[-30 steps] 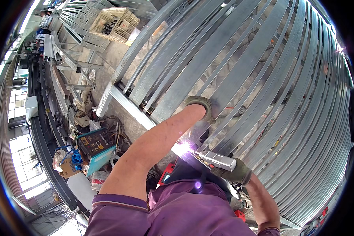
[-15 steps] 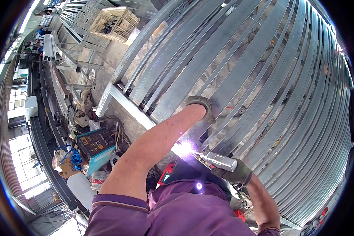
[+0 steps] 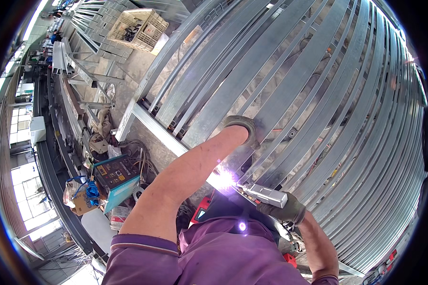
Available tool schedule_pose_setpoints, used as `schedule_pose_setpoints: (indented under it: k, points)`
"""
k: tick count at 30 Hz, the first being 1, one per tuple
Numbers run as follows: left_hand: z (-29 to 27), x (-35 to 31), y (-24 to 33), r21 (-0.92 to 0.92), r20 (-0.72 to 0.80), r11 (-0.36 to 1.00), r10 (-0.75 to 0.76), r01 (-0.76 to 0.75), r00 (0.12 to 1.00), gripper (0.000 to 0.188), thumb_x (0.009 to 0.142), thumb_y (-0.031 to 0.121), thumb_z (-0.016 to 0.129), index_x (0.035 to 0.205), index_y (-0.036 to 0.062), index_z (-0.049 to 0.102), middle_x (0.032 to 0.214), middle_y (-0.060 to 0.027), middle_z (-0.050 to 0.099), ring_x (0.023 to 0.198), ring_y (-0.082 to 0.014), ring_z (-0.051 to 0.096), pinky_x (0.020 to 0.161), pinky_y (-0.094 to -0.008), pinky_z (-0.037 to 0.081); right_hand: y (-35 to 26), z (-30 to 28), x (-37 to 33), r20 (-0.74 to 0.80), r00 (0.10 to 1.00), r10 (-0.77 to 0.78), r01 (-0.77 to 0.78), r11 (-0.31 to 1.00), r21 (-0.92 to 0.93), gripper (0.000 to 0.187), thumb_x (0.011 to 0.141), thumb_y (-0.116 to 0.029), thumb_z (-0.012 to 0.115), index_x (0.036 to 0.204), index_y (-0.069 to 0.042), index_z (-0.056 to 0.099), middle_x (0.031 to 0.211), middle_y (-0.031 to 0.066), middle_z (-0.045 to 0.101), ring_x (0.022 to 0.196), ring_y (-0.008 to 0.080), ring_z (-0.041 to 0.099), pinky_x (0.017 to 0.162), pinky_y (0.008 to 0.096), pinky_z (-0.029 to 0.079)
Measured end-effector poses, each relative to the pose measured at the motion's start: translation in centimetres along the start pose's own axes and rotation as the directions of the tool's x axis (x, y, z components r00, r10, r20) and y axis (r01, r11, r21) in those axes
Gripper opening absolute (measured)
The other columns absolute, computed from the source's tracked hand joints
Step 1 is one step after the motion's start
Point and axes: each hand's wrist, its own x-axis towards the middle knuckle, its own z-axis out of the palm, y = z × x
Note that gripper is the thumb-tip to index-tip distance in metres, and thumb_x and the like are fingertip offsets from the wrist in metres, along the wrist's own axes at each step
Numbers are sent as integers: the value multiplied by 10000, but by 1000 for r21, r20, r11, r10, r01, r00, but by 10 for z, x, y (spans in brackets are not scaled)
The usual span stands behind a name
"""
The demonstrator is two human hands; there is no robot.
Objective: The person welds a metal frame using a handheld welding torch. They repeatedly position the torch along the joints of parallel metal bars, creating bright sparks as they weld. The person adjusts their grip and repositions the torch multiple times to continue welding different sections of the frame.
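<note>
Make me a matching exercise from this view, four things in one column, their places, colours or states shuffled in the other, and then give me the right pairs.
Column one
1. Left hand
2. Plastic crate
3. Right hand
4. Machine with a dark panel

Column two
A. Gloved, gripping a grey tool beside a bright glare
B. Teal side, left of the person's left arm
C. Gloved, over the metal bars, no tool visible in it
D. Cream, near the picture's top edge

Pairs: 1-C, 2-D, 3-A, 4-B
</note>
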Motion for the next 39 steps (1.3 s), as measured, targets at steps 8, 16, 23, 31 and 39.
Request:
schedule_pose_setpoints:
  k: [8,16,23,31,39]
  points:
    - [2,4,0,4,-6,1000,-31,31,999,687,879,615,817,1357,121,818,1302,-143,823,1163,-356,795,988,-519,624,1,-1,0,11,1000,-5,5,999,-42,579,950,-413,926,1407,-97,766,1269,100,841,1180,200,796,1003,344,626]
    - [5,8,-1,-6,-10,999,-47,47,999,691,873,611,820,1363,125,816,1307,-147,821,1170,-356,794,990,-519,622,-1,-2,-3,-1,1000,22,-22,999,-37,558,960,-399,915,1415,-110,768,1269,102,841,1192,209,793,1015,341,616]
    - [7,7,-3,-8,-30,999,-37,37,999,675,883,604,815,1364,131,817,1315,-141,819,1175,-352,794,988,-517,622,3,-1,-3,11,1000,-29,29,999,-34,568,973,-432,898,1421,-110,765,1273,114,839,1196,221,792,1013,353,614]
    - [5,6,-2,0,-24,999,-32,32,999,667,900,600,790,1353,112,817,1288,-154,824,1151,-353,797,973,-515,626,-12,2,-22,-34,999,-5,3,998,-64,515,959,-402,919,1347,-87,791,1177,103,856,1088,189,809,948,344,628]
    - [6,-4,-3,-32,-61,999,-22,20,998,671,945,608,726,1366,91,804,1338,-169,803,1198,-355,785,1007,-511,614,-18,11,-58,-186,963,-196,196,980,-17,377,988,-324,898,1257,-74,819,1058,126,848,942,218,820,839,347,641]
